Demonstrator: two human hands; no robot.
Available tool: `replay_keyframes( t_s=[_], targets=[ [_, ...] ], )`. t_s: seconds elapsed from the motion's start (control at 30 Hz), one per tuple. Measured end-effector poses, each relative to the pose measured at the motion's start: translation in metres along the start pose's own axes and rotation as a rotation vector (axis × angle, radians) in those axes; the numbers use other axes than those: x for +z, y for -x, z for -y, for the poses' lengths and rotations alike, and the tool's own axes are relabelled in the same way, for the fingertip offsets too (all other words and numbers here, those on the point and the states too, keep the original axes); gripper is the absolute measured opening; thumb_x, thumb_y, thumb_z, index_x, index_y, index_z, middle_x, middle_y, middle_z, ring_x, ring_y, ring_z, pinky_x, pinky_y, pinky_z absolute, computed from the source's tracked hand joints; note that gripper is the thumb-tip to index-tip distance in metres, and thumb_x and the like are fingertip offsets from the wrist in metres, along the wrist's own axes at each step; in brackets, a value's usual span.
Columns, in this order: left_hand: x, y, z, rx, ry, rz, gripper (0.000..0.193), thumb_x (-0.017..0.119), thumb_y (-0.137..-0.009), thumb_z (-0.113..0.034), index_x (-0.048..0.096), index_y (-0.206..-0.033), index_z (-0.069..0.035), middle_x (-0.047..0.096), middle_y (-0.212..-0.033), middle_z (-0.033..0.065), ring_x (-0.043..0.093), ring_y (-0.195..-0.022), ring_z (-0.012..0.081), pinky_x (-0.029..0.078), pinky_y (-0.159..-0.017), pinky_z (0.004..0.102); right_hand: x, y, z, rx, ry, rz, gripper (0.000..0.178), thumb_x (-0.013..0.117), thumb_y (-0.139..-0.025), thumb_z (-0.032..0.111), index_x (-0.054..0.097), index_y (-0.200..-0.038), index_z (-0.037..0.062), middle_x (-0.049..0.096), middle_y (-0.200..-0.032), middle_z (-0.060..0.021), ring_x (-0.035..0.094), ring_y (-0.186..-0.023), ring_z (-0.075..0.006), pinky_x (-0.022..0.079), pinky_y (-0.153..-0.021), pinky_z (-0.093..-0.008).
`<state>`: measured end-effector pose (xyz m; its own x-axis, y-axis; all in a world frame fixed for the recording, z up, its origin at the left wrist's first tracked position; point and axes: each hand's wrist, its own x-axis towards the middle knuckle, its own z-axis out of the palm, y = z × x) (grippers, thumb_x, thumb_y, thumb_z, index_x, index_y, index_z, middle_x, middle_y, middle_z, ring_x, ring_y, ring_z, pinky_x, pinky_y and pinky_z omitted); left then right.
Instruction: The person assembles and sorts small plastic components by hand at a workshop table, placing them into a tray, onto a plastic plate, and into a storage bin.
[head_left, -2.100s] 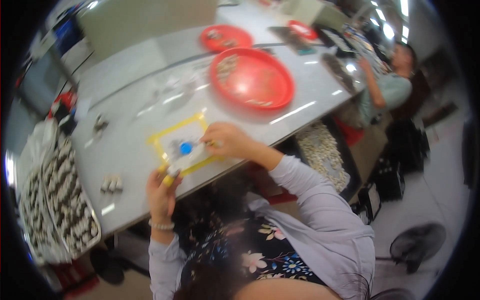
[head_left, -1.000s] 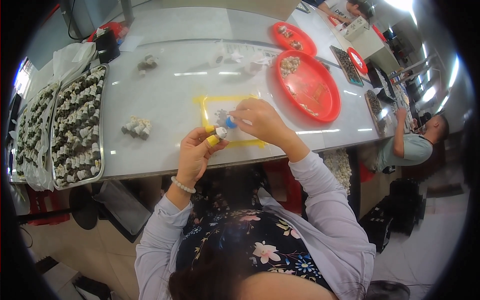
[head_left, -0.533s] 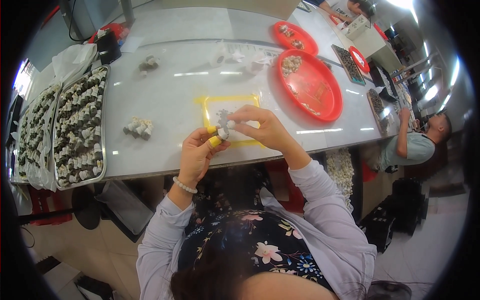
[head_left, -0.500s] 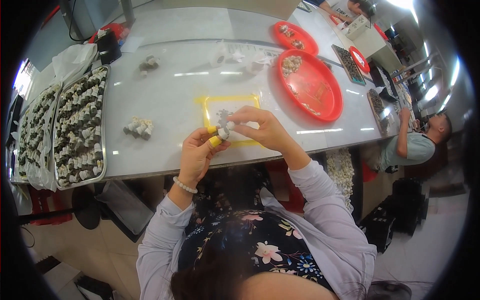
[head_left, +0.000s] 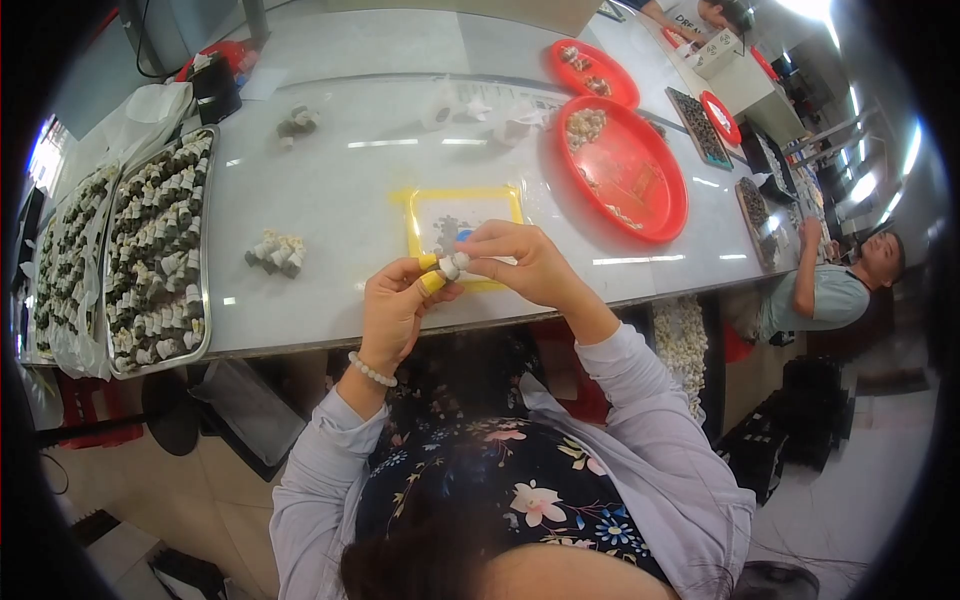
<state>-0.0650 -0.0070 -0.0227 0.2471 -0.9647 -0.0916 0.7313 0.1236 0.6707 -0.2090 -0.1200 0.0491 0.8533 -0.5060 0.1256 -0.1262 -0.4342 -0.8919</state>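
Note:
My left hand (head_left: 396, 308), with yellow covers on its thumb and a finger and a beaded bracelet at the wrist, pinches a small white-and-grey piece (head_left: 452, 266). From the other side, my right hand (head_left: 528, 264) closes thumb and fingertips on the white end of that same piece. A spot of blue (head_left: 464, 236) shows at the right fingertips; what it is, I cannot make out. Both hands are over the near edge of a yellow-bordered rectangle (head_left: 412, 222) on the table. To the left of it lies a cluster of similar white-and-grey pieces (head_left: 277, 254).
A metal tray (head_left: 207, 250) of such pieces stands at the left, beside plastic sheeting (head_left: 150, 110). Right of my hands sits a big red tray (head_left: 650, 190) holding pale pieces, with a smaller red tray (head_left: 622, 78) behind. Co-workers (head_left: 830, 295) sit along the right side.
My right fingers have shifted slightly and closed in on the piece's white end. The blue spot now shows at them. The left hand has hardly moved.

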Motion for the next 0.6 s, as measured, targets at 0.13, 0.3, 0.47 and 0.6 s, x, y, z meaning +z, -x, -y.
replay_keyframes(
  t_s=[0.13, 0.3, 0.47, 0.6],
  targets=[
    [0.001, 0.001, 0.001, -0.001, -0.023, -0.017, 0.017, 0.058, -0.082, 0.000, 0.058, -0.097, 0.007, 0.063, -0.089, 0.0154, 0.064, -0.074, 0.0225, 0.054, -0.069, 0.0305, 0.001, 0.003, -0.005, 0.059, -0.020, 0.006, 0.025, 0.062, -0.076, 0.002, 0.064, -0.101, 0.0027, 0.061, -0.087, -0.0077, 0.057, -0.080, -0.0167, 0.043, -0.070, -0.0249],
    [0.001, 0.001, 0.001, -0.015, -0.085, 0.010, 0.017, 0.059, -0.081, 0.002, 0.058, -0.096, 0.008, 0.063, -0.087, 0.0151, 0.064, -0.072, 0.0221, 0.054, -0.069, 0.0304, -0.002, 0.005, -0.003, -0.061, 0.084, 0.027, 0.024, 0.063, -0.075, 0.002, 0.064, -0.099, 0.0014, 0.060, -0.084, -0.0091, 0.057, -0.076, -0.0182, 0.043, -0.068, -0.0252],
    [0.002, -0.001, 0.000, -0.032, -0.166, 0.005, 0.014, 0.059, -0.080, 0.002, 0.057, -0.093, 0.007, 0.063, -0.088, 0.0145, 0.063, -0.071, 0.0214, 0.053, -0.067, 0.0294, -0.005, 0.005, -0.007, -0.108, 0.158, 0.038, 0.023, 0.064, -0.074, 0.004, 0.063, -0.097, 0.0001, 0.060, -0.084, -0.0119, 0.059, -0.078, -0.0231, 0.045, -0.069, -0.0282],
    [0.003, 0.002, -0.003, -0.041, -0.175, -0.029, 0.017, 0.058, -0.080, 0.002, 0.054, -0.096, 0.006, 0.061, -0.091, 0.0144, 0.063, -0.077, 0.0228, 0.052, -0.070, 0.0290, -0.003, 0.006, -0.008, -0.001, 0.072, 0.060, 0.025, 0.064, -0.076, 0.010, 0.062, -0.100, 0.0019, 0.062, -0.087, -0.0104, 0.059, -0.081, -0.0234, 0.046, -0.072, -0.0304]
  ],
)
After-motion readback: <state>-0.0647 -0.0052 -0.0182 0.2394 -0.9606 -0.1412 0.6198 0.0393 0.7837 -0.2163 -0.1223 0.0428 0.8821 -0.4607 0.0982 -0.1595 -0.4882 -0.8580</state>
